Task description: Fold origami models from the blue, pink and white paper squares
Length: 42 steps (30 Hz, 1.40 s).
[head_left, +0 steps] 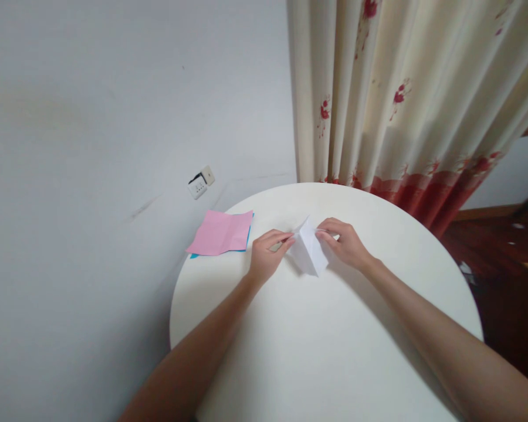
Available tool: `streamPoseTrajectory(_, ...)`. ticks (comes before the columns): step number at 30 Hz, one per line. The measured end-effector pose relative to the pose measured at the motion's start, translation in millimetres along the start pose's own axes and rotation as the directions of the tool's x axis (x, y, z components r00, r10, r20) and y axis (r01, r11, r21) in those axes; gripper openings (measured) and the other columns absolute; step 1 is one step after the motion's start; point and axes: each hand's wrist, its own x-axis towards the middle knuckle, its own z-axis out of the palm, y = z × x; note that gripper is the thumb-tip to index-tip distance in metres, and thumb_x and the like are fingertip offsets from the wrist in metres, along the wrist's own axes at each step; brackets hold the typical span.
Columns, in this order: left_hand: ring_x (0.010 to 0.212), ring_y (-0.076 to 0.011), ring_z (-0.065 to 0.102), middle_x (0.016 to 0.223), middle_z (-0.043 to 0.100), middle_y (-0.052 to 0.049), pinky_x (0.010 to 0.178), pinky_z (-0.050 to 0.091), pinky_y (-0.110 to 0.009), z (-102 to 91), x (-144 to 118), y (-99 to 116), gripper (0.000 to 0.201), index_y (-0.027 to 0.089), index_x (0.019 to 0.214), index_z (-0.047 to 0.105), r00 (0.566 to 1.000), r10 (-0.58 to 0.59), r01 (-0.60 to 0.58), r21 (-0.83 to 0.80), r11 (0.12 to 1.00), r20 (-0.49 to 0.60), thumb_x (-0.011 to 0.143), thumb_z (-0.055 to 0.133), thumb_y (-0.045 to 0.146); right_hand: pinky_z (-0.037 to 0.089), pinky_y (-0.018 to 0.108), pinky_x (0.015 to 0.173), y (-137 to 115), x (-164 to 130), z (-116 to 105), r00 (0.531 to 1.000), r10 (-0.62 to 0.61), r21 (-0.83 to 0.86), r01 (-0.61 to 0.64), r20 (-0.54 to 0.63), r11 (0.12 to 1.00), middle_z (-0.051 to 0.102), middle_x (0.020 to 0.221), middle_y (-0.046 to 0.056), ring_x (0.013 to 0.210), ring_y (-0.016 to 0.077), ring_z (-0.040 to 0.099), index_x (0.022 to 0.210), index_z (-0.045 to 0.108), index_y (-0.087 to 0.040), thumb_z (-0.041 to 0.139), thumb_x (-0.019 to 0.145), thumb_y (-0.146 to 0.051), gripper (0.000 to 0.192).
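Note:
A folded piece of white paper [310, 251] is held up between my two hands over the round white table, its creased faces meeting in a ridge toward me. My left hand [267, 253] pinches its left edge between thumb and fingers. On the opposite side, my right hand [344, 241] grips the right edge in a similar pinch. Left of my left hand lies a creased pink sheet of paper [220, 233], with a blue sheet [249, 231] showing from under its edges.
The round white table [303, 351] stands close to a pale wall [114, 117] with a socket [198, 187]. Behind its far right edge hangs a cream curtain [378, 117] with red flowers. Dark reddish flooring [506, 264] shows at the right.

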Motion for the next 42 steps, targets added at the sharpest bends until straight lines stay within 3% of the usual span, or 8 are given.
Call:
streamPoseTrajectory(7,0.073,-0.0148,0.058,0.078,0.065,-0.003,0.066,0.046,-0.025,2.7,-0.4,12.9,0.019,0.017,0.079,0.067,0.982,-0.184,0.19,-0.168,0.967,0.053,0.086,0.064,0.035,0.044,0.03,0.067,-19.5,0.0,6.5,0.989,0.145,0.202,-0.142,0.003,0.969,0.068,0.078,0.002,0.074,0.018,0.06,0.076,0.069,-0.02,0.068,0.083,-0.042,0.023)
streamPoseTrajectory(11,0.069,-0.0135,0.056,0.075,0.06,-0.001,0.062,0.043,-0.023,5.2,-0.5,15.0,0.024,0.018,0.083,0.061,0.947,-0.298,0.32,-0.3,0.899,0.119,0.085,0.063,0.042,0.044,0.031,0.067,-19.9,1.6,8.4,0.991,0.126,0.199,-0.114,-0.05,0.973,0.067,0.076,0.003,0.073,0.0179,0.059,0.074,0.069,-0.021,0.069,0.082,-0.041,0.021)
streamPoseTrajectory(17,0.06,-0.0112,0.05,0.067,0.054,0.002,0.055,0.036,-0.022,6.3,-0.6,16.7,0.031,0.018,0.08,0.057,0.914,-0.375,0.406,-0.349,0.845,0.155,0.082,0.066,0.048,0.047,0.033,0.078,-15.4,1.9,14.3,0.983,0.169,0.287,-0.14,-0.079,0.948,0.065,0.104,0.008,0.095,0.0206,0.06,0.075,0.063,-0.02,0.075,0.075,-0.043,0.025)
streamPoseTrajectory(22,0.064,-0.012,0.055,0.073,0.062,0.0,0.059,0.039,-0.022,5.1,-1.9,11.8,0.033,0.017,0.087,0.061,0.878,-0.406,0.478,-0.425,0.769,0.252,0.08,0.069,0.049,0.04,0.024,0.055,-16.8,0.5,19.6,0.957,0.281,0.509,-0.277,0.071,0.815,0.058,0.069,-0.003,0.06,0.0115,0.052,0.076,0.054,-0.02,0.079,0.07,-0.043,0.035)
streamPoseTrajectory(29,0.067,-0.0143,0.058,0.076,0.066,-0.003,0.062,0.042,-0.024,4.7,-4.7,-0.2,0.037,0.015,0.086,0.067,0.836,-0.408,0.545,-0.466,0.697,0.367,0.076,0.073,0.051,0.039,0.024,0.054,-19.4,0.0,23.1,0.957,0.284,0.555,-0.269,0.06,0.787,0.058,0.069,-0.003,0.059,0.0115,0.052,0.076,0.053,-0.02,0.08,0.068,-0.047,0.038)
streamPoseTrajectory(33,0.08,-0.018,0.062,0.092,0.068,-0.007,0.068,0.046,-0.027,5.9,-3.8,2.9,0.038,0.016,0.084,0.067,0.861,-0.337,0.499,-0.5,0.708,0.382,0.075,0.073,0.052,0.043,0.026,0.058,-19.4,-1.3,26.6,0.965,0.257,0.493,-0.249,0.053,0.833,0.061,0.072,-0.001,0.065,0.0134,0.055,0.078,0.058,-0.02,0.077,0.071,-0.046,0.034)
streamPoseTrajectory(36,0.095,-0.0213,0.063,0.109,0.067,-0.01,0.077,0.048,-0.03,7.0,-2.0,6.5,0.035,0.016,0.074,0.064,0.9,-0.293,0.428,-0.532,0.731,0.322,0.075,0.074,0.049,0.047,0.029,0.07,-21.5,-2.2,27.5,0.981,0.192,0.369,-0.174,-0.013,0.913,0.066,0.088,0.003,0.083,0.0176,0.061,0.083,0.064,-0.021,0.074,0.076,-0.042,0.024)
streamPoseTrajectory(42,0.099,-0.0214,0.064,0.114,0.068,-0.011,0.085,0.048,-0.035,6.8,-1.3,6.4,0.03,0.017,0.072,0.058,0.919,-0.276,0.391,-0.572,0.72,0.281,0.081,0.071,0.042,0.046,0.035,0.082,-26.0,-2.3,26.3,0.988,0.145,0.279,-0.123,-0.059,0.952,0.066,0.101,0.005,0.098,0.0211,0.06,0.09,0.068,-0.023,0.072,0.078,-0.038,0.019)
